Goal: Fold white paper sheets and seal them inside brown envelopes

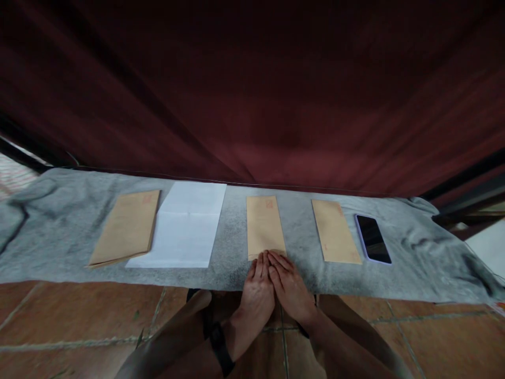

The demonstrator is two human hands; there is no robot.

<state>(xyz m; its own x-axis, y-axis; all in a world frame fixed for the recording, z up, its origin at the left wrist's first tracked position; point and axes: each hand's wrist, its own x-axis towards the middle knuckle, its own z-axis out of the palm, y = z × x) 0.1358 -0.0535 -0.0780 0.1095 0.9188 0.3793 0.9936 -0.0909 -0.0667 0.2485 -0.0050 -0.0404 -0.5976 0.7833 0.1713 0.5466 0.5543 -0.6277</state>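
Head view: both hands, left hand (257, 287) and right hand (290, 284), lie flat with no grip on the middle envelope (264, 225); it looks light, floppy, best pinched at its near edge.

The grey cloth (59, 231) looks like soft, matt felt or fleece, mottled and slightly fuzzy, rumpled at both ends. On it, the middle envelope (263, 223) is matt brown kraft paper, smooth and flat, as are the right envelope (335, 230) and the left stack of envelopes (127, 226). The white sheet (185, 226) is smooth, matt paper with a fold crease across it. The phone (373, 238) has a glossy black glass face and a pale, plastic-looking rim. The curtain (276, 105) behind is dark red woven fabric, dull, hanging in soft folds. The floor tiles (79, 316) look like reddish-brown glazed ceramic with a faint sheen and pale grout lines. The wrist strap (221, 345) looks matt black.
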